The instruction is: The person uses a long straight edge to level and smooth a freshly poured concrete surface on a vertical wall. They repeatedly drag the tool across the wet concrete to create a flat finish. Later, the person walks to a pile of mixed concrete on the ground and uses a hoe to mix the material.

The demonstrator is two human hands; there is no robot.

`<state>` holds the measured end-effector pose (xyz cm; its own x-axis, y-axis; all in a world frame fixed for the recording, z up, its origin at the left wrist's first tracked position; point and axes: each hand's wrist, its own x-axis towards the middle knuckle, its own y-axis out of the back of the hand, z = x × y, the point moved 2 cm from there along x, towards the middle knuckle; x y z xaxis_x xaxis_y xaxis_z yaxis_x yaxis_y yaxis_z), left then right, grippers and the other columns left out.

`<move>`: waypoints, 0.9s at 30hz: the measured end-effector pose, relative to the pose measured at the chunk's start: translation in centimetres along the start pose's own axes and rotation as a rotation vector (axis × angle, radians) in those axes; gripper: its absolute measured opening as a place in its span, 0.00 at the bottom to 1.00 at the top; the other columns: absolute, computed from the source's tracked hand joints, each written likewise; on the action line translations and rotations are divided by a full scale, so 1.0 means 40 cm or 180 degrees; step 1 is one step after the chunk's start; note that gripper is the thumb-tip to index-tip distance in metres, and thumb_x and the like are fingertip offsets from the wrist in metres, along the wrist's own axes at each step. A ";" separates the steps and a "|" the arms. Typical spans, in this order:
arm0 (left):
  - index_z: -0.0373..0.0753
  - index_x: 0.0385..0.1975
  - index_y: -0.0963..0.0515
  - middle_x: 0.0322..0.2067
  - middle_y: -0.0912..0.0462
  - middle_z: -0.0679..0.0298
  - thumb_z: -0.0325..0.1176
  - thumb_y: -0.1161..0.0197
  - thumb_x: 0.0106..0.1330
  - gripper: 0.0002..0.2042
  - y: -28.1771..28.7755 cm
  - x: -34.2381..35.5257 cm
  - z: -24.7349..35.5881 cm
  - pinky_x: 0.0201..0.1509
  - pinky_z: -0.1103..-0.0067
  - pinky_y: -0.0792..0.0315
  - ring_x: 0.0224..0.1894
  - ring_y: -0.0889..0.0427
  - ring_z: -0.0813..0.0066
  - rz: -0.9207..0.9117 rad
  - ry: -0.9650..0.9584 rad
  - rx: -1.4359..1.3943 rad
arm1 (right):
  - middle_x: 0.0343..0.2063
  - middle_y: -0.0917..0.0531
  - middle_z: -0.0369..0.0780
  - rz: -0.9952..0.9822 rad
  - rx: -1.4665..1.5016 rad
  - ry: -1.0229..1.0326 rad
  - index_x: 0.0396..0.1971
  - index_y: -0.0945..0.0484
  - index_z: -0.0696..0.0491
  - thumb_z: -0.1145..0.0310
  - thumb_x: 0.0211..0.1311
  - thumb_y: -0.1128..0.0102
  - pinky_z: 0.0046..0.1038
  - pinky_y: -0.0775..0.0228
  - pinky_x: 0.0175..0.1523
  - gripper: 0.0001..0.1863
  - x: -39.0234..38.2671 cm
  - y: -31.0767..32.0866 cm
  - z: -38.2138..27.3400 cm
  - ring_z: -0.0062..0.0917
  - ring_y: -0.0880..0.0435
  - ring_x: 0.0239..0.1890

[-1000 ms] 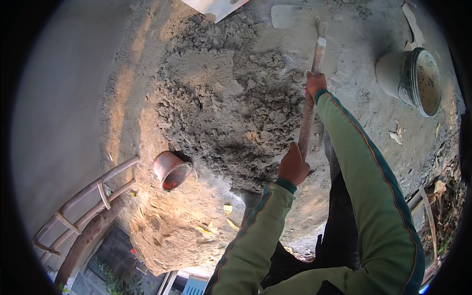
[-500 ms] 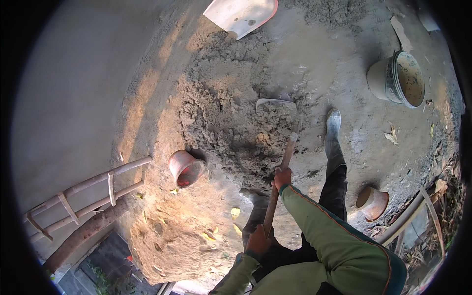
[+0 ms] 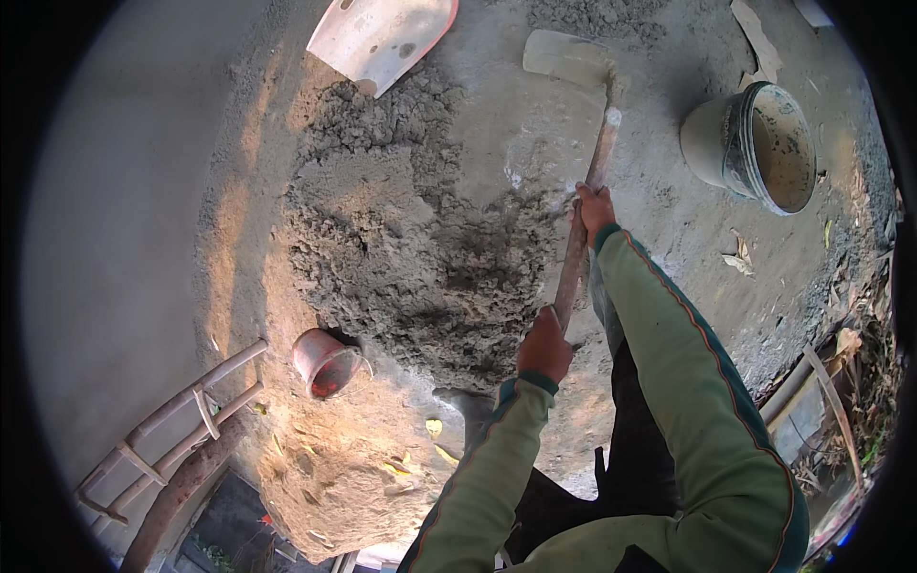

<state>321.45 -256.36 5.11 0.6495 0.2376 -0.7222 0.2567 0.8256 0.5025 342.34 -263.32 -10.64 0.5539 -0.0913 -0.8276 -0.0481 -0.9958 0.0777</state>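
Observation:
With both hands I hold the wooden handle of a hoe (image 3: 579, 250). My left hand (image 3: 545, 348) is wrapped round its lower part, close to my body. Higher up, my right hand (image 3: 595, 208) is closed round the same handle. The broad hoe blade (image 3: 564, 55) is out at the far side, over the flat wet floor. Between the blade and my legs, mostly to the left of the handle, spreads a heap of wet grey mortar (image 3: 420, 248). It is lumpy, with a smoother patch on its left.
A small reddish bucket (image 3: 330, 365) lies tipped at the heap's near left. A larger bucket (image 3: 778, 148) stands far right. A pale curved-edged sheet (image 3: 382, 38) lies far left. A wooden ladder (image 3: 172, 430) leans by the grey wall (image 3: 115, 239). Sand (image 3: 344, 487) is piled near left.
The hoe has gone from the heap to the far side, its blade now beyond the mortar. Both hands have moved forward with the handle, and the view has shifted.

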 end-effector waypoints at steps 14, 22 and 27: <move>0.29 0.49 0.40 0.35 0.20 0.36 0.28 0.39 0.51 0.26 0.086 -0.364 -0.330 0.46 0.53 0.27 0.41 0.20 0.38 -0.0640 0.0267 0.0048 | 0.37 0.24 0.55 0.0266 -0.1289 -0.0462 0.52 0.47 0.64 0.65 0.61 0.44 0.37 0.23 0.19 0.28 -0.355 -0.093 0.428 0.39 0.19 0.21; 0.33 0.45 0.37 0.37 0.21 0.40 0.31 0.40 0.51 0.22 0.133 -0.801 -0.643 0.46 0.53 0.28 0.43 0.22 0.39 -0.0544 0.0382 0.0079 | 0.32 0.25 0.48 -0.0069 -0.0480 -0.1117 0.54 0.42 0.59 0.69 0.63 0.45 0.38 0.23 0.25 0.23 -0.778 -0.155 0.741 0.35 0.21 0.25; 0.37 0.43 0.35 0.32 0.20 0.42 0.30 0.41 0.51 0.19 0.268 -1.083 -0.644 0.41 0.53 0.28 0.39 0.22 0.39 -0.1017 0.1267 0.0314 | 0.23 0.28 0.40 -0.0616 0.1145 -0.2157 0.34 0.29 0.55 0.71 0.57 0.40 0.41 0.30 0.26 0.08 -0.945 -0.145 0.918 0.31 0.25 0.22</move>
<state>277.62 -244.63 29.53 0.2101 0.1739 -0.9621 0.4764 0.8412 0.2560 291.17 -254.20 -0.23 -0.0417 0.2168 -0.9753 -0.3324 -0.9236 -0.1911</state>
